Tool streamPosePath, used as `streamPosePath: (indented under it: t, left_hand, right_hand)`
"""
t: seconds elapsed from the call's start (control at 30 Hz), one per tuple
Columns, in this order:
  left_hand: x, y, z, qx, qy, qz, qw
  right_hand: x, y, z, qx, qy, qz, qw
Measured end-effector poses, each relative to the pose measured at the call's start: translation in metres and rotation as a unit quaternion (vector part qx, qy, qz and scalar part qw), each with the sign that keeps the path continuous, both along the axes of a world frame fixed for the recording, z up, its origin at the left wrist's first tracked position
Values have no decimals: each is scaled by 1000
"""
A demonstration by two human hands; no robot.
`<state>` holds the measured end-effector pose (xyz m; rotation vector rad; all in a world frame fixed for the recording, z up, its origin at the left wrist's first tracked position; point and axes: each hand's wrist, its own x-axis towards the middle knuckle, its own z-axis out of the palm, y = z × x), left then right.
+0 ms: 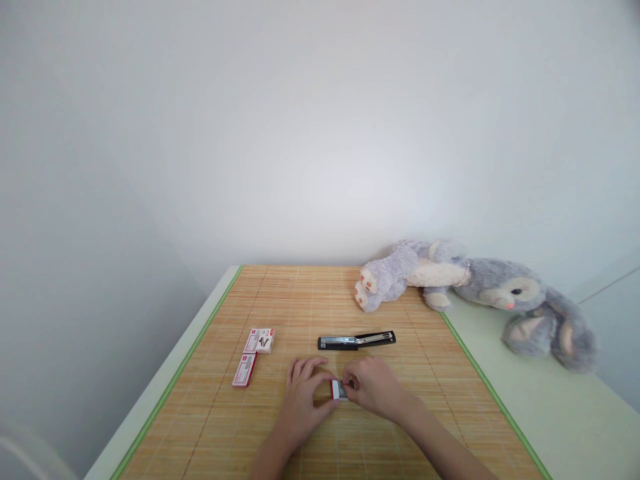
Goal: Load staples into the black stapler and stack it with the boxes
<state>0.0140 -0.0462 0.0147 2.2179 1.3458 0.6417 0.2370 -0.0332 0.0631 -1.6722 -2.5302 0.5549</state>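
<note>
A small box (336,390), white and red with a grey inside showing, lies on the bamboo mat between my hands. My left hand (305,397) holds its left end between thumb and forefinger, the other fingers spread over the mat. At the box's right end my right hand (373,387) is closed in a pinch, with fingertips at the grey contents; what they grip is too small to make out. Just beyond the hands lies a black and silver stapler (357,341), opened out flat.
Small white and red boxes (245,370) lie to the left, one with a stapler picture (265,341). A grey plush rabbit (440,273) stretches across the back right, over the green-edged bamboo mat (300,300) and pale table (565,407). A wall stands behind.
</note>
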Motion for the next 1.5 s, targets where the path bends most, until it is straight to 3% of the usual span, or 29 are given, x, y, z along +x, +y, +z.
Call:
streamPosePath:
  t: [0.4, 0.6, 0.77, 1.0, 1.33, 1.5]
  left_hand:
    - [0, 1, -1, -10, -6, 0, 1000]
    - [0, 1, 0, -10, -13, 5, 1000]
    - [2, 1, 2, -10, -17, 7, 1000]
    - [2, -1, 8, -47, -3, -1, 999]
    - [28, 2, 0, -73, -22, -35, 997]
    - [19, 2, -1, -40, -46, -17, 998]
  right_hand:
    - [-1, 3, -5, 11, 49, 19, 999]
    - [33, 3, 2, 11, 105, -14, 994]
    - [59, -8, -11, 9, 210, -39, 977]
    - [81, -25, -20, -22, 221, -88, 971]
    - [51, -31, -8, -40, 195, -58, 978]
    - [44, -30, -7, -28, 173, -82, 981]
